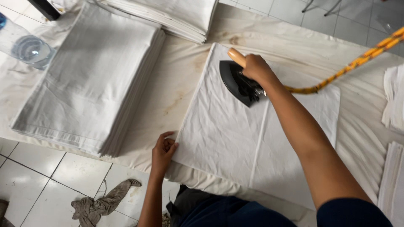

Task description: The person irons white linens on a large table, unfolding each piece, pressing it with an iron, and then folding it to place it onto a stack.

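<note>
A white cloth (pixel 235 134) lies flat on the padded ironing table (pixel 176 88). My right hand (pixel 255 67) grips the wooden handle of a black iron (pixel 236 84) resting on the cloth's upper part. An orange-and-yellow braided cord (pixel 357 61) runs from the iron off to the upper right. My left hand (pixel 163 152) pinches the cloth's near left corner at the table's front edge.
A tall stack of folded white cloths (pixel 92 75) sits on the left, another stack (pixel 176 17) at the back. More folded cloths (pixel 393 101) lie at the right edge. A clear plastic bottle (pixel 27 48) stands far left. A grey rag (pixel 101 204) lies on the tiled floor.
</note>
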